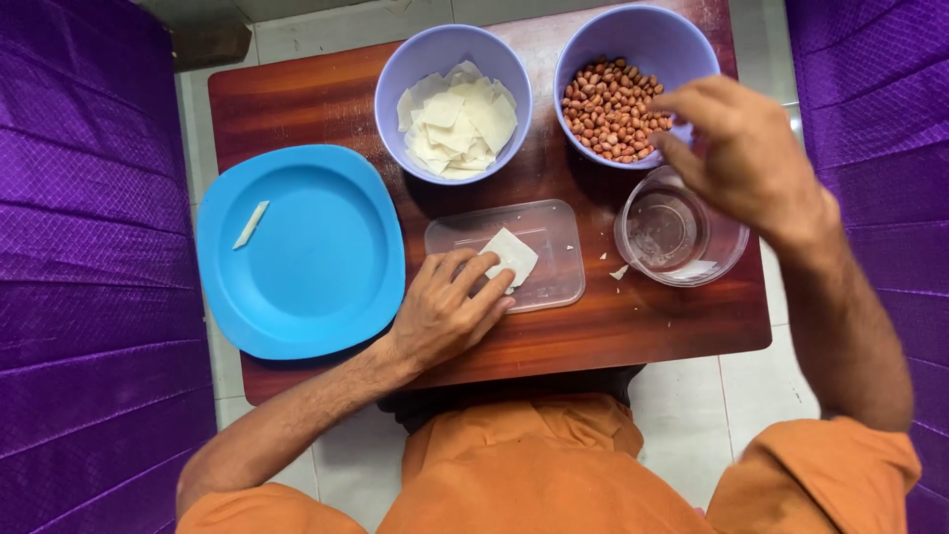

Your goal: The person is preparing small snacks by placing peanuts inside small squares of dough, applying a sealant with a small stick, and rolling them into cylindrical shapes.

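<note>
Flanking the wooden tabletop (pixel 326 99) on both sides, purple quilted fabric (pixel 79 247). Overhanging the left edge, a blue square plate (pixel 326 277) carrying one thin white strip (pixel 250 224) near its left rim. Just right of the plate near the front edge, left hand (pixel 445 307), fingers spread flat, pressing a small white dough square (pixel 514 255) onto an upturned clear plastic lid (pixel 554 277); not gripping, only resting on it. Behind the lid toward the back edge, a lilac bowl (pixel 395 79) heaped with more white dough squares (pixel 457 124). Beside it at the back right corner, a second lilac bowl (pixel 682 40) filled with red-skinned peanuts (pixel 608 109). Hovering over that bowl's near rim, right hand (pixel 741 148), fingertips pinched together at the peanuts; whether any nut is caught between them cannot be told. Partly hidden under that hand, a clear round container (pixel 672 232) of water near the right edge. Scattered between lid and container, a few white crumbs (pixel 619 271).
</note>
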